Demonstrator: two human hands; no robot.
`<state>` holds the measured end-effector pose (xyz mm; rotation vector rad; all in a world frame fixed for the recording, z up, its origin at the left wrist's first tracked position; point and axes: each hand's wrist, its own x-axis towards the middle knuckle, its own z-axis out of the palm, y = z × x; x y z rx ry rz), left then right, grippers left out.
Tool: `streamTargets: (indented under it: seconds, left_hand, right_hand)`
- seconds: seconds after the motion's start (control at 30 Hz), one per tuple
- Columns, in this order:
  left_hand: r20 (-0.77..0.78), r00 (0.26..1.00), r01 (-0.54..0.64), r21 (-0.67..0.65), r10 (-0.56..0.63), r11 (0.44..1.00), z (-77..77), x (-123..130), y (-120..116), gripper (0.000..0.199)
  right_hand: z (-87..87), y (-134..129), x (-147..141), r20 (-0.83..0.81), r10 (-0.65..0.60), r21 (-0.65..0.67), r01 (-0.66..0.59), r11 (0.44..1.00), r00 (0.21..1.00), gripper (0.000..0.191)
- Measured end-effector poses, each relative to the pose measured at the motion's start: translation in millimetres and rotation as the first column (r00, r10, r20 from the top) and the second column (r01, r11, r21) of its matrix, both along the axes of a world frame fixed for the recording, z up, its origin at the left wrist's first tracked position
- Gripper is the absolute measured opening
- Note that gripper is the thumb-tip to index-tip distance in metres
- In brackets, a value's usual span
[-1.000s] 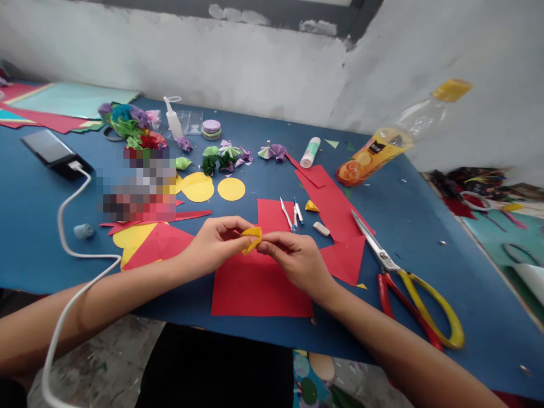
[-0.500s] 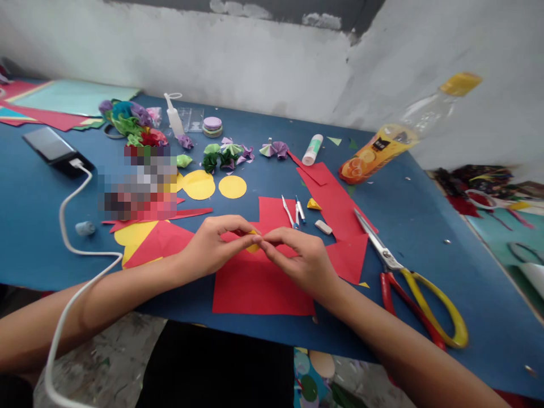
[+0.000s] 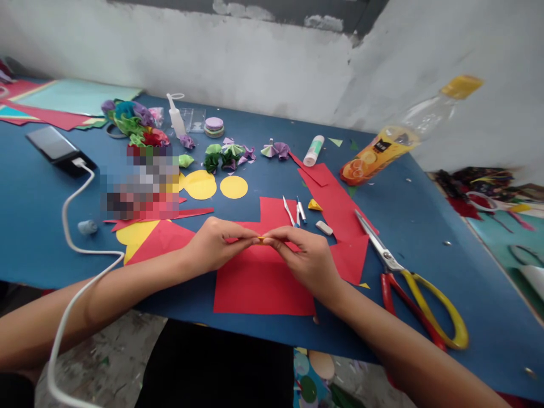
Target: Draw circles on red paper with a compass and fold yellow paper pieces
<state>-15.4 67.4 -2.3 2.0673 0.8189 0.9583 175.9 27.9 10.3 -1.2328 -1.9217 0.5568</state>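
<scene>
A small yellow paper piece is pinched between the fingertips of both hands, and mostly hidden by them. My left hand grips its left end, my right hand its right end. Beneath them lies red paper. Beyond the hands are a compass, a white eraser and a small folded yellow piece. Two yellow circles lie farther back. More yellow paper with red paper over it is by my left forearm.
Large scissors lie slightly open at the right. Behind them an orange-labelled bottle leans. A glue stick, ruffled paper pieces and a squeeze bottle sit farther back. A white cable runs from a black device across my left forearm.
The yellow piece between my fingertips now shows as a thin strip instead of a wider face. Both hands have drawn slightly closer together around it.
</scene>
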Motion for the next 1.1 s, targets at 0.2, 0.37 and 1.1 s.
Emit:
streamTargets:
  seconds: [0.2, 0.37, 1.1]
  left_hand:
    - [-0.01, 1.0, 0.002, 0.109, -0.001, 0.994, -5.1, 0.4, 2.7, 0.016]
    - [-0.065, 0.998, 0.016, 0.187, -0.004, 0.982, -12.8, -2.9, 8.5, 0.022]
    - [-0.665, 0.743, -0.002, 0.111, 0.075, 0.994, 13.1, -2.9, 28.5, 0.063]
  right_hand:
    - [-4.2, 4.7, 8.3, -0.096, 0.051, -0.052, -0.056, 0.997, 0.994, 0.02]
    - [-6.1, 7.5, 8.0, -0.028, 0.085, -0.033, -0.086, 0.996, 0.996, 0.029]
    - [0.2, 34.9, 47.5, 0.645, -0.165, 0.11, 0.122, 0.986, 0.746, 0.029]
